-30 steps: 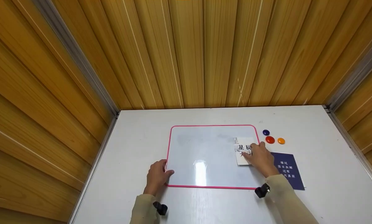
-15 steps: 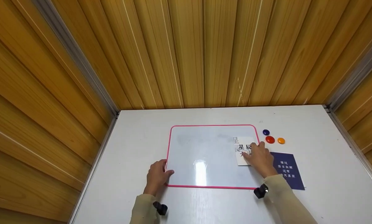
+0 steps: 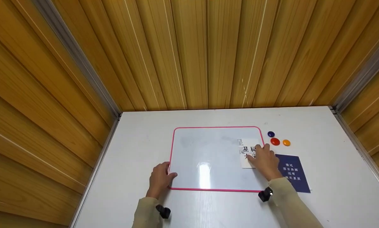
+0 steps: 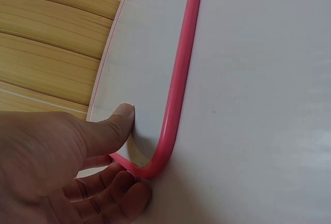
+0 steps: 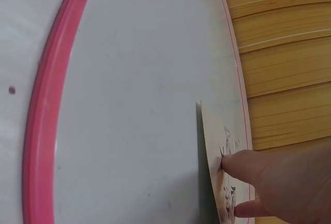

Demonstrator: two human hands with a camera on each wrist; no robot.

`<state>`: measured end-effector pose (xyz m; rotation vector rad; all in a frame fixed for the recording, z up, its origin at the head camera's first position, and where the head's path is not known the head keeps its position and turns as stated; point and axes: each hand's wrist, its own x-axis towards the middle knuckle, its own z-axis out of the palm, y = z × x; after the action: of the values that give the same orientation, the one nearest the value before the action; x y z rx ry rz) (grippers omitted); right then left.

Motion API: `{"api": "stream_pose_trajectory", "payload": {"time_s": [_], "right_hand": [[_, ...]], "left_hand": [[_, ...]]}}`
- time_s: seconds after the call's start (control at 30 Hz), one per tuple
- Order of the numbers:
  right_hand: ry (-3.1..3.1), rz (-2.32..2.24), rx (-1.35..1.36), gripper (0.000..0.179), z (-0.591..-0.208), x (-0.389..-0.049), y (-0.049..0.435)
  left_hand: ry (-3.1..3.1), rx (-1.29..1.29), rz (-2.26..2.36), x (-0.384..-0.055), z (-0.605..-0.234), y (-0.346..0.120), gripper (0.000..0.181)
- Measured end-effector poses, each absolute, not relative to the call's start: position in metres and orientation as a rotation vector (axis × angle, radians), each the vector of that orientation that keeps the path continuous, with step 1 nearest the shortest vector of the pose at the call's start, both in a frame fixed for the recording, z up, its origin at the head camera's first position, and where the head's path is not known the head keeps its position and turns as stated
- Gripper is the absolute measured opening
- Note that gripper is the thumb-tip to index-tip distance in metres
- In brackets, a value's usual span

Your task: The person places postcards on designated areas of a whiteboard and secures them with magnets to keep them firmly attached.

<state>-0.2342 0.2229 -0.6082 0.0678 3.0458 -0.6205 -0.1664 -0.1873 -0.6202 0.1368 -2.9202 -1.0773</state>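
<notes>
A whiteboard (image 3: 202, 158) with a pink rim lies on the table. My left hand (image 3: 160, 178) grips its near left corner. The thumb (image 4: 111, 128) lies over the board face and the other fingers curl at the rim. On the board's right part is a white card (image 3: 245, 162) printed with black characters. My right hand (image 3: 265, 161) holds this card, its thumb (image 5: 243, 163) on the printed face. The card's near edge stands slightly off the board. The hand covers the card's right part.
A navy card (image 3: 292, 174) with white writing lies right of the board, partly behind the right forearm. Beyond it sit a dark blue disc (image 3: 271, 134), a red disc (image 3: 275, 141) and an orange disc (image 3: 286, 142). Wood-pattern walls (image 3: 189, 57) enclose the white table (image 3: 145, 136).
My right wrist has shifted very slightly left, baring a little more of the navy card. The left hand, the board and the white card stay in place.
</notes>
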Motion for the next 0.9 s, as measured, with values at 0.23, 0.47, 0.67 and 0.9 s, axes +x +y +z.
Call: {"api": "stream_pose_trajectory", "payload": {"time_s": [0.23,0.47,0.67,0.9], "right_hand": [[3.04,-0.621,0.08,0.061,-0.6081,-0.2351,0.2218],[3.021,-0.622,0.095,0.063,-0.608,-0.2352,0.2203],[2.996,-0.645,0.103,0.065,-0.6074,-0.2349,0.2205],[3.002,-0.64,0.094,0.063,-0.6067,-0.2354,0.222]], "left_hand": [[-2.921,0.139,-1.088,-0.1669,-0.6197,-0.1879,0.042],[-2.913,0.148,-1.102,-0.1674,-0.6203,-0.1885,0.043],[-2.91,0.13,-1.101,-0.1669,-0.6204,-0.1886,0.04],[-2.918,0.139,-1.09,-0.1667,-0.621,-0.1881,0.045]]}}
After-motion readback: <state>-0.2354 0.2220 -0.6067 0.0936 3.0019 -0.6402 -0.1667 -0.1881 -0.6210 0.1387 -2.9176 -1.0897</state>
